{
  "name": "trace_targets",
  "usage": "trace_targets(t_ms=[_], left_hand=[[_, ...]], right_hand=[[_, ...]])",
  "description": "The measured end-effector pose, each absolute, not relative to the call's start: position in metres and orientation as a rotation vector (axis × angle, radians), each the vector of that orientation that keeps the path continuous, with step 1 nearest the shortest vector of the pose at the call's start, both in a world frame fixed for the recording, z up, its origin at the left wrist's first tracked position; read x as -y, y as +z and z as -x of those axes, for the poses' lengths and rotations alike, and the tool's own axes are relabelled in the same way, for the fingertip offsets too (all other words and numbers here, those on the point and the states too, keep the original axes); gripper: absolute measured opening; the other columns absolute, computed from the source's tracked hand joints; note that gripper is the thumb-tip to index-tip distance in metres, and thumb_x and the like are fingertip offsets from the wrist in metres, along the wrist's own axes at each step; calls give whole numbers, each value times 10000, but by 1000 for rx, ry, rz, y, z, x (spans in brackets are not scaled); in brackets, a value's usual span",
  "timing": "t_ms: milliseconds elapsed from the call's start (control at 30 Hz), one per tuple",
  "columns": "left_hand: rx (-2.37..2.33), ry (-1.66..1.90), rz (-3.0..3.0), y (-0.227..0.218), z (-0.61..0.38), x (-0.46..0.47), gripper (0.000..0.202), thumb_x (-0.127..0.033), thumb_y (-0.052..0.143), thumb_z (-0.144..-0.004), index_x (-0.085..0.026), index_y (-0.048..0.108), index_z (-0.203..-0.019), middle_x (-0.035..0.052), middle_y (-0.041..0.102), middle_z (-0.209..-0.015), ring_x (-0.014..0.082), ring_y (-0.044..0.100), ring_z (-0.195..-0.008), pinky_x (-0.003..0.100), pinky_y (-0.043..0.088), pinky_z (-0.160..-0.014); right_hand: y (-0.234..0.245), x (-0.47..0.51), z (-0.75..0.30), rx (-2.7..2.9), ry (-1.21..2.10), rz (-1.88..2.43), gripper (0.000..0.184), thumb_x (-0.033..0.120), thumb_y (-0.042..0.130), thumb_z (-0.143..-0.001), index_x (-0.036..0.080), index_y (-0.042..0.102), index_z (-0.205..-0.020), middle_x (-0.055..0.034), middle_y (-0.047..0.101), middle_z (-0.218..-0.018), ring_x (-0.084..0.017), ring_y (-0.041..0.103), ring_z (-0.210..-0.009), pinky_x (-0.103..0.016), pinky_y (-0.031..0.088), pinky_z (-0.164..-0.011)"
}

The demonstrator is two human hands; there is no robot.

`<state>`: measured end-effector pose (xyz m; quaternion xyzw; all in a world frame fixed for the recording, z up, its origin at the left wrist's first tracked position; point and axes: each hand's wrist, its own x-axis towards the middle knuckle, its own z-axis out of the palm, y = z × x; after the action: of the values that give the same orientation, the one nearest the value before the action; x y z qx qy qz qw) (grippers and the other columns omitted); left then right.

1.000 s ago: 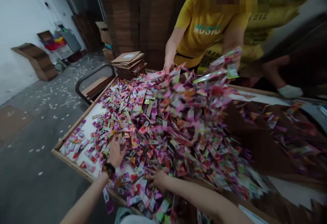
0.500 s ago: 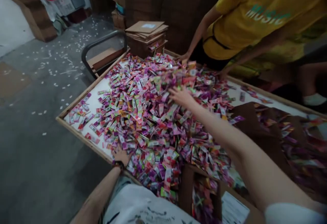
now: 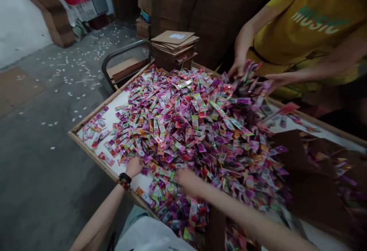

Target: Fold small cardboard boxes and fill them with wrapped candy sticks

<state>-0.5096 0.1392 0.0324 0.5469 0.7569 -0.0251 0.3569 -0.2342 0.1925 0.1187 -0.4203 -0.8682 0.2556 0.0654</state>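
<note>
The left hand (image 3: 133, 167), loosely cupped, rests on the white wood-framed worktop (image 3: 94, 157) at the edge of a heap of small pink-and-purple foil sachets (image 3: 186, 128). The right hand (image 3: 186, 179) lies spread on the heap's near side. Opposite, a person in a yellow T-shirt (image 3: 309, 33) reaches into the far side.

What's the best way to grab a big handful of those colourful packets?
Scoop from the near edge of the heap of packets, where the right hand rests: slide the fingers in low from that side, along the white board, then lift. The packets are small, flat and loosely jumbled, so getting underneath probably holds more than pinching from above.
</note>
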Motion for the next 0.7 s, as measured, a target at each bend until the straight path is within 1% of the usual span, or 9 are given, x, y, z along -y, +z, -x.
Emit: trace_targets(t_ms=[67,100,133,200,267,367,467,633,700], left_hand=[[-2003,105,-1470,52,505,-166,259,-233,495,-900,-191,726,-1010,83,730,-1006,212,655,-968,304,471,-858],[-2047,265,-1514,60,499,-187,283,-298,489,-918,-189,709,-1060,86,714,-1041,210,643,-981,309,469,-875],[-2087,463,-1559,66,493,-211,315,-338,501,-919,-181,685,-1119,96,690,-1092,209,627,-1010,313,463,-904],[-2106,793,-1618,72,480,-262,406,-323,586,-872,-178,624,-1249,118,623,-1221,223,579,-1114,333,437,-984],[-2068,880,-1630,68,471,-304,452,-236,653,-806,-185,635,-1254,129,592,-1275,255,529,-1198,369,401,-1044],[-2015,836,-1562,55,471,-339,210,-119,648,-748,-154,760,-921,140,686,-1065,293,583,-1113,427,417,-1017],[-1983,912,-1437,52,484,-343,85,-134,646,-743,-145,726,-717,108,709,-806,271,656,-898,433,478,-910],[-1808,1186,-1208,79,535,-301,265,-423,536,-856,-171,611,-891,62,708,-946,176,669,-795,314,562,-697],[-1741,1392,-977,81,573,-265,313,-486,561,-818,-194,546,-931,27,673,-881,156,658,-733,292,570,-624]], right_hand=[[74,-131,227,2613,1039,982,421,637,619,-492,292,679,-726,-39,702,-866,-157,640,-853,-458,427,-992],[52,-112,221,2608,1200,776,401,650,627,-471,353,674,-735,4,717,-891,-180,657,-906,-525,414,-994],[31,-103,215,2671,1290,638,366,617,664,-450,414,677,-755,37,727,-943,-212,662,-980,-557,429,-960],[1,-108,203,2749,1309,574,344,472,690,-494,471,690,-838,52,716,-1081,-225,649,-1063,-534,462,-925],[-11,-134,191,2772,1178,734,347,320,640,-592,435,707,-912,9,699,-1141,-197,657,-1033,-461,489,-915],[-4,-185,182,2744,953,963,364,131,557,-698,354,724,-932,-29,714,-1057,-182,667,-975,-395,497,-895],[18,-235,188,2813,619,1079,389,30,543,-717,324,727,-893,-32,704,-1074,-215,653,-995,-379,499,-870],[80,-339,210,3008,206,1164,466,21,490,-792,334,707,-1061,-54,648,-1197,-240,582,-1066,-390,454,-905],[110,-385,220,3036,44,1250,462,30,455,-836,287,690,-1141,-111,591,-1278,-283,530,-1146,-413,425,-904]])
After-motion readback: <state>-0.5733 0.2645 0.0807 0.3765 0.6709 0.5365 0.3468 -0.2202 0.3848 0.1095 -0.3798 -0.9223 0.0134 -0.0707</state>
